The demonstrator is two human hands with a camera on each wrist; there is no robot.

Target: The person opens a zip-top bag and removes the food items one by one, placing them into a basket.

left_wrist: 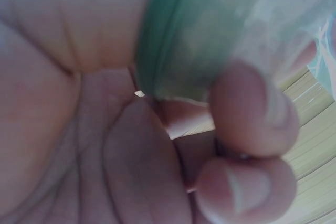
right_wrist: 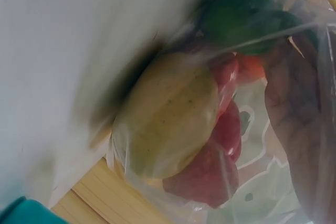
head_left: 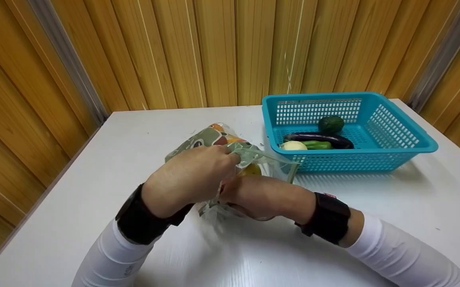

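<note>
A clear printed plastic bag [head_left: 210,137] with a green edge strip lies on the white table, its mouth facing me. My left hand [head_left: 198,171] grips the bag's rim; in the left wrist view, curled fingers [left_wrist: 254,108] hold the green strip [left_wrist: 168,35]. My right hand [head_left: 265,197] reaches into the bag's mouth. Through the plastic, the right wrist view shows a yellowish, speckled oval piece of produce [right_wrist: 168,114], glossy red pieces [right_wrist: 205,174] and a dark green one [right_wrist: 241,17] near the right fingers. Whether those fingers hold anything is hidden.
A teal plastic basket [head_left: 405,151] stands at the back right, close to the bag. Inside are an eggplant [head_left: 333,140], a dark green, bumpy avocado [head_left: 331,124], a green pepper [head_left: 316,145] and a pale onion-like bulb [head_left: 293,146]. Wood-look panels [head_left: 214,52] rise behind the table.
</note>
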